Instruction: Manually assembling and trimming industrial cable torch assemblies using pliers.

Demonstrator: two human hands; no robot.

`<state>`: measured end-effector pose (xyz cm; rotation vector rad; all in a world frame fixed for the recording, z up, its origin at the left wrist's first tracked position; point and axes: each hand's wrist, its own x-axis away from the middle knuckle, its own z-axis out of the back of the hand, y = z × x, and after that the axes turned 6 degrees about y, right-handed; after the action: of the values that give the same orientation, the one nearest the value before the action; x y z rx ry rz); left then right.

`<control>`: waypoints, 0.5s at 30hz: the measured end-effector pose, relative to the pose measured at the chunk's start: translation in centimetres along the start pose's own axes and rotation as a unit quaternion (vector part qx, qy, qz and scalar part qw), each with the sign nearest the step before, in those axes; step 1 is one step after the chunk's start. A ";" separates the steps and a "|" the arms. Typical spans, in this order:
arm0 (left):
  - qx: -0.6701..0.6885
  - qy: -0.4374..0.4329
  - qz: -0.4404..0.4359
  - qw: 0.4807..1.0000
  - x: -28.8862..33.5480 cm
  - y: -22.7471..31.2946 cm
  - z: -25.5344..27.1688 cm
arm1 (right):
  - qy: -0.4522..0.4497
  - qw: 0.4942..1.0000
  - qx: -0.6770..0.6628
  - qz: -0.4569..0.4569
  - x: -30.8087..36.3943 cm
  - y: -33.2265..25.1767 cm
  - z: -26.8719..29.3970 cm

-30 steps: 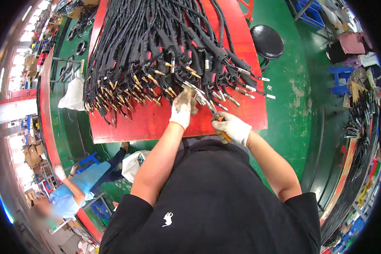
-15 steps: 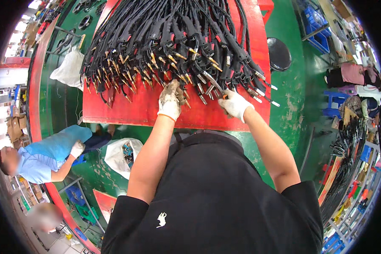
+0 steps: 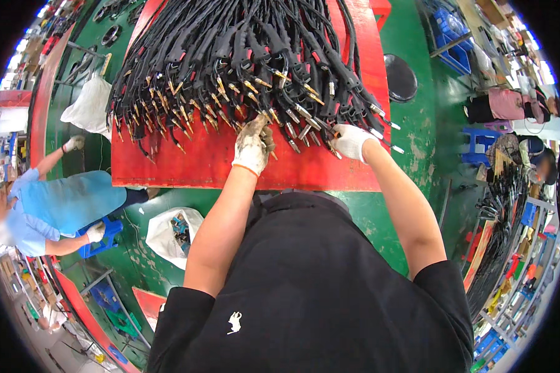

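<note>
You stand at the near edge of a red table [image 3: 193, 168], and that edge runs straight across just above your black shirt. A bare strip of red shows between the edge and the cable ends, widest at the left front corner; that strip is the only open surface you have. Behind it the heap of black cables [image 3: 230, 56] covers nearly the whole top, their brass-tipped ends [image 3: 168, 102] fanning toward you. To the right the table ends near a round black stool [image 3: 399, 76] on the green floor [image 3: 417, 143], with room between them.

Your left hand [image 3: 253, 144], in a soiled white glove, lies palm down over the front row of tips near the middle of the table, fingers curled among them; whether it has hold of one or only rests on them cannot be told. The forearm runs straight up from your body.

Your right hand [image 3: 350, 140], also in a white glove, is closed around a cable end at the right side of the heap, with metal tips sticking out past it toward the table's right edge. The elbow is bent outward.

A person in a blue shirt [image 3: 68, 202] bends over at your left, well apart from the table, beside a white bag [image 3: 171, 231] on the floor.
</note>
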<state>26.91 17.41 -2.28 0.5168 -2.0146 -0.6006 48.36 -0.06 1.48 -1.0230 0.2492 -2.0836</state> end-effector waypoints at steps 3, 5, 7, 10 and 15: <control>-0.007 0.020 -0.012 1.000 -0.1 -0.1 0.2 | -0.004 0.999 -0.037 -0.015 0.1 -0.4 0.2; 0.007 0.031 -0.002 1.000 -0.2 -0.3 0.4 | -0.004 1.000 -0.015 -0.012 -0.2 -0.4 0.4; 0.006 0.036 -0.002 0.999 -0.3 -0.5 0.4 | -0.005 1.000 0.006 -0.007 -0.3 -0.6 0.7; 0.009 0.033 -0.002 0.999 -0.4 -0.9 0.5 | -0.018 1.000 0.009 -0.006 -0.6 -0.8 0.9; 0.014 0.034 -0.004 0.999 -0.6 -1.3 0.4 | -0.002 1.000 -0.006 0.015 -1.0 -1.0 0.9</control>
<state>26.97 16.77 -3.67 0.5558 -1.9594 -0.5542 48.81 1.51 1.94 -1.0246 0.2731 -2.0554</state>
